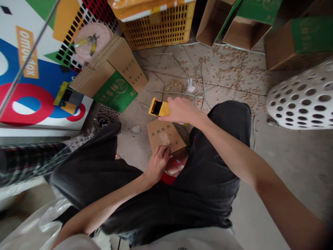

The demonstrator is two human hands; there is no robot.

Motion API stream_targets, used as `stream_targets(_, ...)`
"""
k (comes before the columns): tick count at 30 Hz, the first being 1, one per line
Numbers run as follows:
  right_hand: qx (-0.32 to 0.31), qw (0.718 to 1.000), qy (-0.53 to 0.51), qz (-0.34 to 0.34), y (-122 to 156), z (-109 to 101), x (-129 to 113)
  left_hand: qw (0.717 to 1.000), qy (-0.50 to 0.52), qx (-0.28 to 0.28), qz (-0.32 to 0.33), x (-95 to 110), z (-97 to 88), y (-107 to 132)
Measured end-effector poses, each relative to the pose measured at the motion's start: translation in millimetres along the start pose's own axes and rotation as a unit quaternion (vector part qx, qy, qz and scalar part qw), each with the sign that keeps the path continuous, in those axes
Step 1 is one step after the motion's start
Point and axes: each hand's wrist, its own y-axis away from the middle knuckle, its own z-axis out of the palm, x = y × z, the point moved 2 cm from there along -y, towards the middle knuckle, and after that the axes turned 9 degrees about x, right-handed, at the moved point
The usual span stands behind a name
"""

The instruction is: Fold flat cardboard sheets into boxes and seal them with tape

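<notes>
A small cardboard box with green print sits between my bent legs, a shiny strip of clear tape on its upper face. My right hand is wrapped round a yellow tape dispenser, held just above the box's far edge. At the near edge of that face, my left hand touches the box with its fingers curled and pressed together; what they pinch, if anything, is hidden. Below the box, something red and shiny shows between my legs.
Flattened cardboard boxes lean ahead on the left, beside a pink stool bearing yellow-handled pliers. A yellow crate, open cartons and a white perforated basket stand around. Straps and brown bits litter the floor.
</notes>
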Motion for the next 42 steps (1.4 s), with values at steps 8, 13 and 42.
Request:
stream_targets(8, 0.004, 1.0, 0.008, -0.009, -1, 2, 3, 0.993, -0.037, 0.078, 0.086, 6, -4.3, 13)
stream_targets(13, 0.01, 1.0, 0.008, -0.015, 0, 2, 3, 0.994, -0.029, 0.081, 0.061, 3, -8.5, 10)
stream_targets(42, -0.009, 1.0, 0.015, -0.022, -1, 5, 3, 0.997, -0.025, 0.073, -0.008, -1, -1.2, 5)
